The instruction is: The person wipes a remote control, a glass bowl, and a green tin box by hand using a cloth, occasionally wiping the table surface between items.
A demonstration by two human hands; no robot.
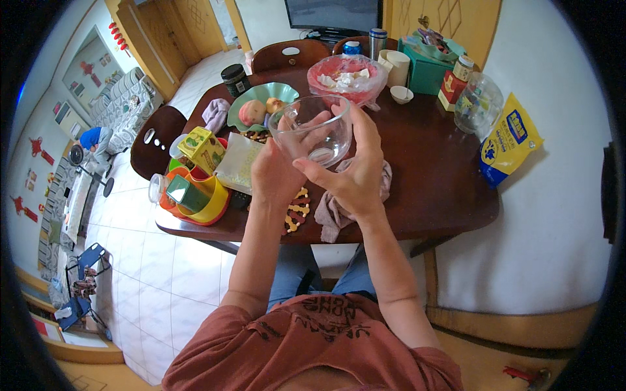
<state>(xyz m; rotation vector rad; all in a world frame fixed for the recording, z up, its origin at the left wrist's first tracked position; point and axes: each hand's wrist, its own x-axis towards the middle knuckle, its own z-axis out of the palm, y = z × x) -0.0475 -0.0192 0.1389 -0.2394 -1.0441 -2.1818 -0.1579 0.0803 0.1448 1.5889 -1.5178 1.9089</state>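
Observation:
Between my two hands, above the table, is a transparent glass cup (324, 152) with its open mouth tilted up. It seems to have a handle on its left side. My left hand (279, 171) supports it from the left and behind, and its fingers show through the glass. On the right, my right hand (366, 171) wraps the cup's side, thumb at the front near the base. A crumpled pinkish-grey cloth (332, 215) lies below on the dark wooden table (425, 185). Partly hidden by my left forearm is a beaded wooden trivet (298, 210).
Left on the table stand a colourful organizer (210, 200), a yellow box (203, 149) and a green dish (239, 102) of peaches. Farther back is a red bowl lined with plastic (323, 73). A plastic jar (477, 105) and a yellow bag (511, 139) stand at right.

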